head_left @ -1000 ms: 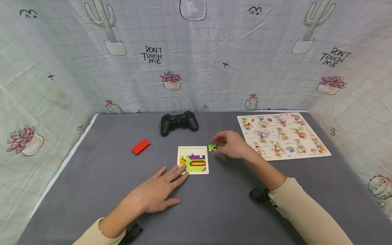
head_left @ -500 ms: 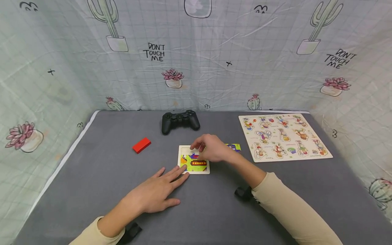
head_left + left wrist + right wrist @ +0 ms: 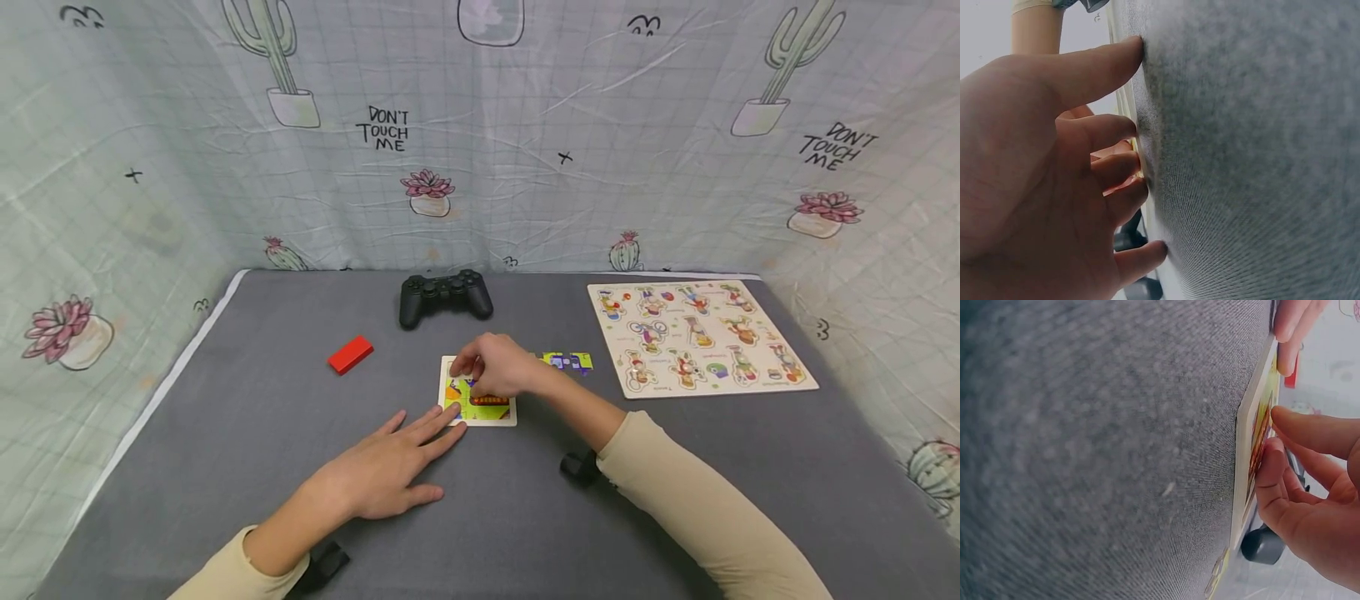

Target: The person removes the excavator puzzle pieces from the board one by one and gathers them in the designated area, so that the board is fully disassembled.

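A small jigsaw puzzle (image 3: 489, 420) in a pale wooden frame lies on the grey table, with a yellow-green vehicle picture. My left hand (image 3: 390, 471) lies flat, fingers spread, its fingertips on the frame's lower left corner; the left wrist view has its thumb (image 3: 1104, 65) near the cloth. Over the puzzle's upper part, my right hand (image 3: 497, 367) has its fingers curled down, thumb and index together at a puzzle piece mostly hidden behind them. The right wrist view puts those fingertips at the picture's surface. Loose puzzle pieces (image 3: 567, 362), green and purple, lie right of the frame.
A black game controller (image 3: 446, 297) sits behind the puzzle. To the left lies a red block (image 3: 350, 355). A large wooden animal-figure board (image 3: 611, 350) occupies the back right. Printed cloth (image 3: 495, 125) hangs along the table's back and sides.
My right hand has moved left from the loose pieces onto the upper part of the framed puzzle, uncovering other pieces on the table. My left hand has stayed at the frame's corner.
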Tool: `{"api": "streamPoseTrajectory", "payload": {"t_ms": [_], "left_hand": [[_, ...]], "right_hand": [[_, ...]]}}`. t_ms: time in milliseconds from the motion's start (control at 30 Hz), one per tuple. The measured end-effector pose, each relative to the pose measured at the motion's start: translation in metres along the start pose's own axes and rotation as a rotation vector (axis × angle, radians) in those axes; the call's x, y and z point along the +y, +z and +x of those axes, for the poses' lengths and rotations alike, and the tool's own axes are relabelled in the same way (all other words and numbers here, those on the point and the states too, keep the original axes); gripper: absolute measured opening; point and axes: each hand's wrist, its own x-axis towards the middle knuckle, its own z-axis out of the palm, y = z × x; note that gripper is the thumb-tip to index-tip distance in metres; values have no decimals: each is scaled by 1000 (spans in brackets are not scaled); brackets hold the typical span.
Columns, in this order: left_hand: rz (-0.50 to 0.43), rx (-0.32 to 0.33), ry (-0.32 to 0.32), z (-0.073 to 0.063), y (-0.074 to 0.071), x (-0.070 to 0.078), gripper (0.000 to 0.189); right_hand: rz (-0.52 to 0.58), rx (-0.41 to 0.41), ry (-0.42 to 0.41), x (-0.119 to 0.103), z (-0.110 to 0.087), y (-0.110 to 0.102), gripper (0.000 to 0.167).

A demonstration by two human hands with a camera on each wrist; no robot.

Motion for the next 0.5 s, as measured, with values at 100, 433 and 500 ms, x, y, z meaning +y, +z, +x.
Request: {"api": "streamPoseTrajectory", "payload": {"t_ms": [100, 433, 500], "left_hand": [[3, 1, 0, 0, 0, 0, 80], [4, 15, 12, -2, -1, 1, 79], [-1, 12, 14, -1, 0, 1, 79]], "right_hand": [[3, -5, -4, -1, 1, 1, 28], [6, 4, 4, -3, 2, 3, 29], [7, 8, 9, -4, 2, 4, 30]]}}
